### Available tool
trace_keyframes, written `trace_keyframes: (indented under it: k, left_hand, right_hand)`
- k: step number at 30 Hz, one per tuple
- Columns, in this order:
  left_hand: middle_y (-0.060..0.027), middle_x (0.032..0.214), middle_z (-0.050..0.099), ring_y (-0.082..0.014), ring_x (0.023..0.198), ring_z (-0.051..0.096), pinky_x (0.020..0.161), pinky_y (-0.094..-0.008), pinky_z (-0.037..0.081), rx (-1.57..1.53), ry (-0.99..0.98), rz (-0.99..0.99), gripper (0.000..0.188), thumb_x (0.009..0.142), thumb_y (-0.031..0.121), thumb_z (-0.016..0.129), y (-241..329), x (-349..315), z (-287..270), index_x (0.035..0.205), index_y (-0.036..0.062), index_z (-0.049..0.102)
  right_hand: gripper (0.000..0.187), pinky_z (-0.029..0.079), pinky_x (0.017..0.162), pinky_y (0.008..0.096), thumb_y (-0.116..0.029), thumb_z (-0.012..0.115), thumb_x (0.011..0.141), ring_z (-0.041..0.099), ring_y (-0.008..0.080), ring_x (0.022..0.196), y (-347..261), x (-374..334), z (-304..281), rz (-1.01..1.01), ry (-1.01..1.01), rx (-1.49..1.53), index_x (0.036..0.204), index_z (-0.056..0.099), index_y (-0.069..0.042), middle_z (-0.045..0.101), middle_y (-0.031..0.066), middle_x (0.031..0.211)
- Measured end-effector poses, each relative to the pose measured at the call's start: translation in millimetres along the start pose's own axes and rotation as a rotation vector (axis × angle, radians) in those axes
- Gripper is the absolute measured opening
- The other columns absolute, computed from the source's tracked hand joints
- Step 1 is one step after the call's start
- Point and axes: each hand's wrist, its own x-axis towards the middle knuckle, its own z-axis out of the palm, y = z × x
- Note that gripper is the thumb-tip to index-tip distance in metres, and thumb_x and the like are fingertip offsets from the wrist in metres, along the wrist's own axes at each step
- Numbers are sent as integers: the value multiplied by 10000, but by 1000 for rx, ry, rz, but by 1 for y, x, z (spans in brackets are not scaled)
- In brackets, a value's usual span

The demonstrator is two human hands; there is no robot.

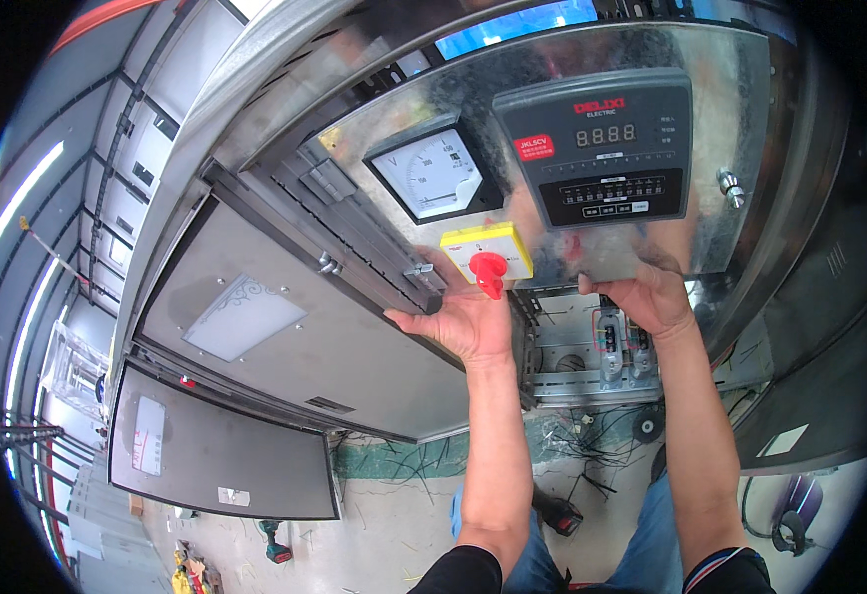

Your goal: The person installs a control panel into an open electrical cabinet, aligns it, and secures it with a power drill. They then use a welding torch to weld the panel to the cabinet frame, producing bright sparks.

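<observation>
A shiny metal panel [612,252] stands in the cabinet in front of me. It carries a square voltmeter [428,170], a dark grey controller [602,148] with a digit display, and a red rotary switch [489,269] on a yellow plate. My left hand [468,325] holds the panel's lower edge below the switch; its thumb points out left and the fingertips are hidden behind the metal. Under the controller, my right hand [651,297] grips the same edge, thumb toward the left, with some fingers out of sight.
Wide grey cabinet doors [300,342] hang open at left. Below the panel, a cabinet bay shows rail-mounted electrical parts [612,346]. Loose black cables [592,450] lie at its foot. A cordless drill [273,543] and another tool's battery [560,517] are on the floor.
</observation>
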Motion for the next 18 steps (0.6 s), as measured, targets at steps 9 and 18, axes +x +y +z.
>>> trace_keyframes:
  k: [9, 18]
  left_hand:
    - [78, 1376, 630, -274, 1410, 438, 1147, -544, 339, 11, -10, -30, 914, 616, 662, 888, 9, 1, -5, 1383, 251, 608]
    - [-183, 1533, 492, -397, 1439, 430, 1173, -613, 332, -130, 41, -46, 1016, 729, 745, 754, 15, -2, -18, 1462, 84, 512]
  right_hand:
    - [446, 535, 973, 640, -245, 742, 944, 532, 303, 1341, 10, -6, 2, -56, 12, -16, 1378, 642, -271, 557, 89, 1463]
    - [426, 565, 938, 487, -266, 707, 962, 658, 264, 1086, 5, 2, 13, 101, 174, -101, 1311, 616, -40, 662, 92, 1251]
